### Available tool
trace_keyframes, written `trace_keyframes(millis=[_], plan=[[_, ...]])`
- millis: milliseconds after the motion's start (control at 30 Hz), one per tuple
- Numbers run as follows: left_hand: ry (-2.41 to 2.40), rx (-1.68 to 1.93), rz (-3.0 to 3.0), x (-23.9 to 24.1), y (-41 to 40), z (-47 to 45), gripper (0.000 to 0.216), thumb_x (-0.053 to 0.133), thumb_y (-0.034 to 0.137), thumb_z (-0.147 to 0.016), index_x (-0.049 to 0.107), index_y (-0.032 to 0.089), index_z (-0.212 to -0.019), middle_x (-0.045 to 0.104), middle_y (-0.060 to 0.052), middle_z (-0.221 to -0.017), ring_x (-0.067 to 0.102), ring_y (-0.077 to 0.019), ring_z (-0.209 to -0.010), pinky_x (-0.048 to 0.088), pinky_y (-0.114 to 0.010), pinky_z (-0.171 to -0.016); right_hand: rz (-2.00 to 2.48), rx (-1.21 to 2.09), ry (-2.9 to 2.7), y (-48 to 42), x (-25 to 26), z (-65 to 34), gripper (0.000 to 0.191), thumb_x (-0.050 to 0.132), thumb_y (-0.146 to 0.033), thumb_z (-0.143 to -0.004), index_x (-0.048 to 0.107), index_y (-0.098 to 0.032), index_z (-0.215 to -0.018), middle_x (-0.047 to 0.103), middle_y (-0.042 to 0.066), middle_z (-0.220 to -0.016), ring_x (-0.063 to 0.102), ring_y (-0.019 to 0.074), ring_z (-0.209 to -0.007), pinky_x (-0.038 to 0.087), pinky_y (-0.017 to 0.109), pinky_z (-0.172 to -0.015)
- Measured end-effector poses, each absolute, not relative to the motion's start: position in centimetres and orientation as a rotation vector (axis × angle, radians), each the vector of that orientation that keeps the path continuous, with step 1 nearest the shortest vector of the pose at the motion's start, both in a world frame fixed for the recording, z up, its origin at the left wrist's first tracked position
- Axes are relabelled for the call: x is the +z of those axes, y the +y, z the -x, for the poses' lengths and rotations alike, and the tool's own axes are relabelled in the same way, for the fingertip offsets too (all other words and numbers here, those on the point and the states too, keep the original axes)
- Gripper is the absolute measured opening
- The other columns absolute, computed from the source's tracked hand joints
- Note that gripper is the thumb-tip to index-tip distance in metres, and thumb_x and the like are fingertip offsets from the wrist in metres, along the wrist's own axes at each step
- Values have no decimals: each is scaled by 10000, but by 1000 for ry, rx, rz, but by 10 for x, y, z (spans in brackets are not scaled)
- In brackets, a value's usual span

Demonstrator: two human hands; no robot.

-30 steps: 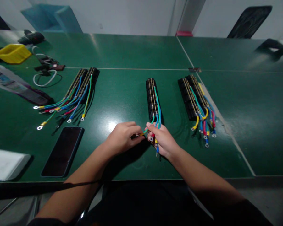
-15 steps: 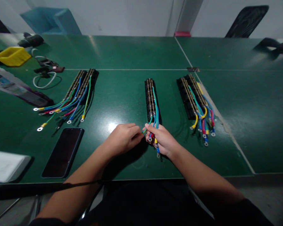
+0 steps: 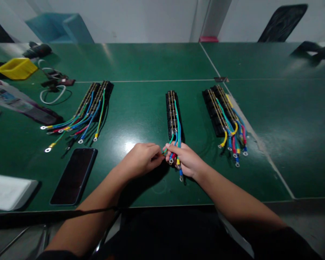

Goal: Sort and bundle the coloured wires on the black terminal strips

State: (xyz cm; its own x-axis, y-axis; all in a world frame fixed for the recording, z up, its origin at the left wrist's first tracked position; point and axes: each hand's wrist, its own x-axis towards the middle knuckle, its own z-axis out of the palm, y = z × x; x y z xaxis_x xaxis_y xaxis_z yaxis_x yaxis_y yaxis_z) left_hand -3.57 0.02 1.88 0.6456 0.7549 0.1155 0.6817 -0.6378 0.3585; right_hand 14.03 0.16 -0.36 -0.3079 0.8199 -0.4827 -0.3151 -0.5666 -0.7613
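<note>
Seen from the person's seat, with the two hands at the centre of the dial, a black strip (image 3: pixel 171 117) with brass-coloured rails lies on the green worktop (image 3: pixel 135 108) just past the hands at 12 o'clock, its coloured wires (image 3: pixel 179 131) running back toward 6. The right hand (image 3: pixel 188 159) is closed around the bunch of wires, thumb on top, and several ring terminals (image 3: pixel 181 178) stick out below it toward 6 o'clock. The left hand (image 3: pixel 144 159), fingers curled in and nearly closed, pinches the lower part of a green wire (image 3: pixel 171 138) that leaves the strip's near end; the wire's tip is hidden in the fingers. At about 10 o'clock lies a pair of similar strips (image 3: pixel 93 99), their wires fanned toward the person, and at 2 o'clock another wired pair (image 3: pixel 219 110). A dark phone (image 3: pixel 74 176) rests a little below 9 o'clock, with a white box (image 3: pixel 12 191) farther out the same way. Well off toward 10 o'clock are a yellow bin (image 3: pixel 18 68) and a tangle of cable (image 3: pixel 54 95).
</note>
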Motion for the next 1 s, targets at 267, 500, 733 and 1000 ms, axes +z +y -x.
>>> trace_keyframes(millis=[267,500,733,1000], plan=[[1108,329,-2601,20,1,37,225,475,276,-916,557,154,-745,582,-10,-684,533,-116,-607,351,-226,-566,1081,1994,-604,5,-7,-141,162,634,-214,-833,607,-124,-702,555,-17,-488,545,76,-438,444,180,-476],[1128,320,-2592,19,3,38,179,512,265,-893,571,155,-764,583,-11,-694,540,-122,-620,358,-231,-566,1177,2078,-438,8,7,-138,177,557,-164,-869,598,-117,-704,518,-27,-455,508,77,-395,440,190,-433],[1093,280,-2637,20,4,37,203,470,261,-920,556,155,-769,578,-11,-695,531,-119,-615,358,-237,-574,1197,2063,-395,8,10,-134,159,549,-129,-864,575,-112,-708,486,-43,-484,466,56,-380,374,168,-380],[1124,298,-2635,17,5,38,157,521,261,-883,586,159,-784,587,-2,-686,535,-115,-606,352,-226,-561,1198,2032,-389,7,8,-133,119,606,-143,-832,587,-119,-718,444,-63,-457,457,61,-380,379,174,-380]])
